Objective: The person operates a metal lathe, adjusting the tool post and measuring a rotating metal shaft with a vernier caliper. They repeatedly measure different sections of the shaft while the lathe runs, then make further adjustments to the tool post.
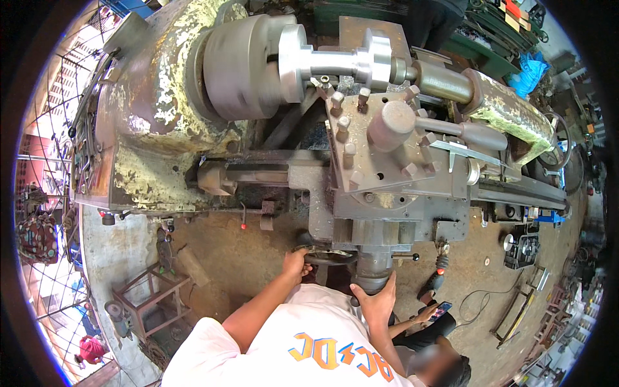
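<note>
Head view: left hand [296, 265] grips the handwheel [332, 260], right hand [377, 301] clasps the collar [373, 282]; overfeeding might gouge the shiny workpiece [332, 62].

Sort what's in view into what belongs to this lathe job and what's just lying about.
Likely in the job:
- black handwheel, in the left hand
- grey dial, at the right hand
- silver workpiece
- blurred chuck
- tool post

Probably just lying about:
- blue plastic bag
- black crate
</note>
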Tool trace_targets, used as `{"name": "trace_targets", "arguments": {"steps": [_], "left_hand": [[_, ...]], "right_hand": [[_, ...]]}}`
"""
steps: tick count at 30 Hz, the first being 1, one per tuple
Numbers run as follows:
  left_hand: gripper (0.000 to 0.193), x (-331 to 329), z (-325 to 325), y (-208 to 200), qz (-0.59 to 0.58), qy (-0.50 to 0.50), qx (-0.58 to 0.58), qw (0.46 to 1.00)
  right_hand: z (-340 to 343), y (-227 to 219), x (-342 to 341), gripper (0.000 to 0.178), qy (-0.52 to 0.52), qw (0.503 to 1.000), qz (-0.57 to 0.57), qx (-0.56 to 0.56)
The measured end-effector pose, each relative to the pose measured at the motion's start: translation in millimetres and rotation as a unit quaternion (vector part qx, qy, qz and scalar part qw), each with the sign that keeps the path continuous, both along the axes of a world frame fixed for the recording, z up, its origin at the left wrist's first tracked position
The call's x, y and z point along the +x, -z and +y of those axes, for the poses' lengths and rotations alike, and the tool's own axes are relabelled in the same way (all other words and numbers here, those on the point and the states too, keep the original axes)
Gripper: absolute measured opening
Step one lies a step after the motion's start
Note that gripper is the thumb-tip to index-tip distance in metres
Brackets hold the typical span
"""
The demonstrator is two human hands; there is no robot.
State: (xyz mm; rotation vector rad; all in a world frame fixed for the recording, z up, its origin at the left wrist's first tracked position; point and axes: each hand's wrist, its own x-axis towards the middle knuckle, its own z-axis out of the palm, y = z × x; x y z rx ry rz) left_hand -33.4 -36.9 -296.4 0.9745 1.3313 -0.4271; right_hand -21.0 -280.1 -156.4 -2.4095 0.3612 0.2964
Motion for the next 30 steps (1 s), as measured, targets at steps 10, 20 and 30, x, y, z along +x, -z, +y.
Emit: {"name": "trace_targets", "arguments": {"steps": [10,20,30], "left_hand": [[0.019,3,4,-1,0.020,-0.025,-0.021,0.999],[0.019,6,1,-3,0.018,-0.011,-0.024,0.999],[0.018,4,4,3,0.021,-0.022,-0.040,0.999]], "right_hand": [[-46,38,26,0.100,0.038,0.898,0.156,0.411],[-48,42,25,0.102,0.036,0.901,0.170,0.396],[-47,40,26,0.101,0.035,0.903,0.166,0.396]]}}
